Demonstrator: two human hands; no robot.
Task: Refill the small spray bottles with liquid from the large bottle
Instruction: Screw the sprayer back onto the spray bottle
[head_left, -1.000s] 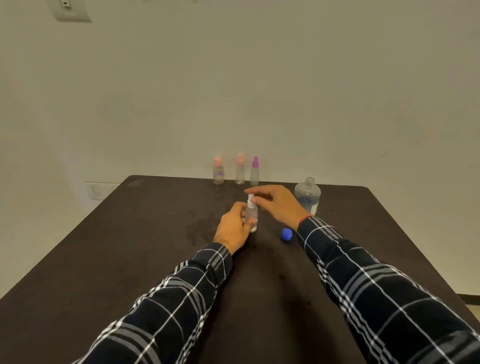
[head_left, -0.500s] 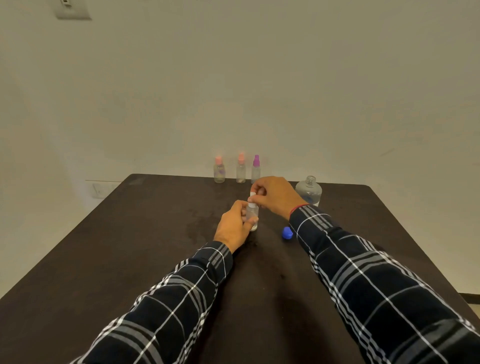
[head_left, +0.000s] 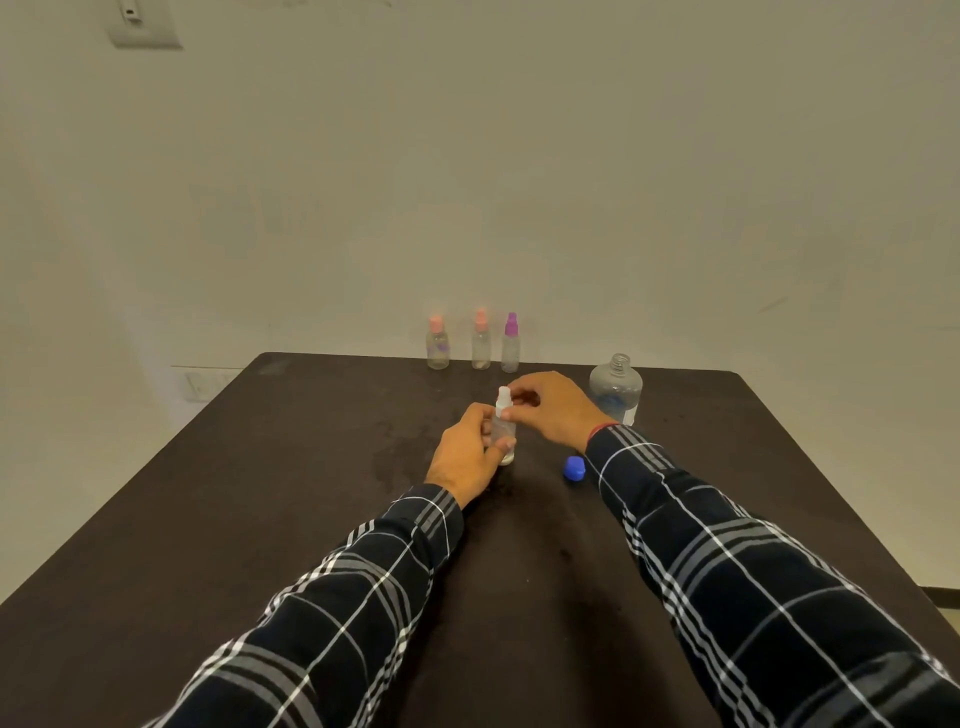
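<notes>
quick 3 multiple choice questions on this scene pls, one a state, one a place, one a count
1. The large bottle is:
A. capped
B. upright and uncapped
C. on its side

2. Where is the blue cap?
A. on the large bottle
B. at the table's far edge
C. on the table by the right sleeve

3. How many small bottles stand in the far row?
A. three
B. four
C. five

Answers:
1 B, its threaded neck is bare.
2 C, it lies just left of the sleeve's cuff.
3 A, two have pink tops and one has a purple top.
</notes>
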